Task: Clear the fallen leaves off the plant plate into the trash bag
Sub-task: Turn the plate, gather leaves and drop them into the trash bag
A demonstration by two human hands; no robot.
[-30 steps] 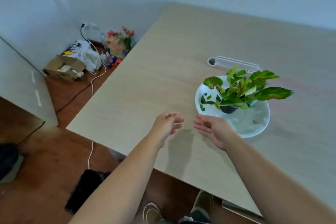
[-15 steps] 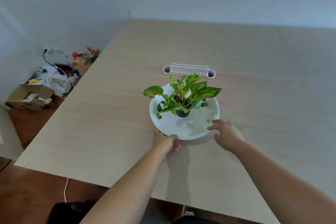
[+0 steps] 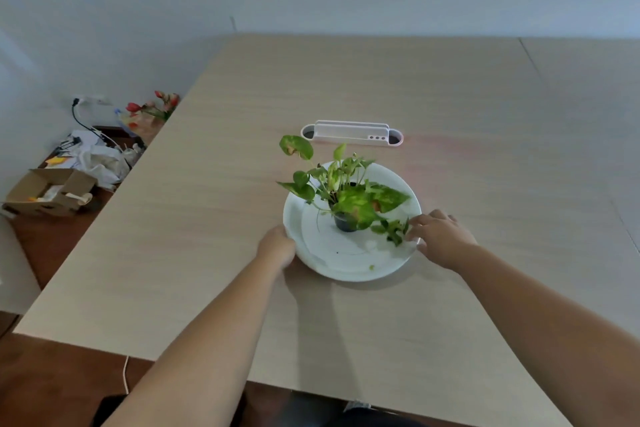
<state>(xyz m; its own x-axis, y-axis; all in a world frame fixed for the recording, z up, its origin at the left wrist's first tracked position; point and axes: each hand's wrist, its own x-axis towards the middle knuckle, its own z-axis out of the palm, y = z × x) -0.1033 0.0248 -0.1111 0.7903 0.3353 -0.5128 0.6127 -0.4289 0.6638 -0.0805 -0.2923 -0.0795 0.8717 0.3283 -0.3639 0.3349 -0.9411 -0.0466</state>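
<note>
A white plate sits in the middle of the wooden table, with a small potted plant in a dark pot on it. Loose fallen leaves lie on the plate's right side, and one small bit lies near its front rim. My left hand grips the plate's left rim. My right hand holds the right rim, its fingertips right beside the loose leaves.
A white desk organiser stands just behind the plate. On the floor to the left are a cardboard box, crumpled white bags, cables and flowers. A dark object lies on the floor under the near table edge.
Both hands reached the plate and took its rim. The plate has turned, so the loose leaves moved from its left side to its right side.
</note>
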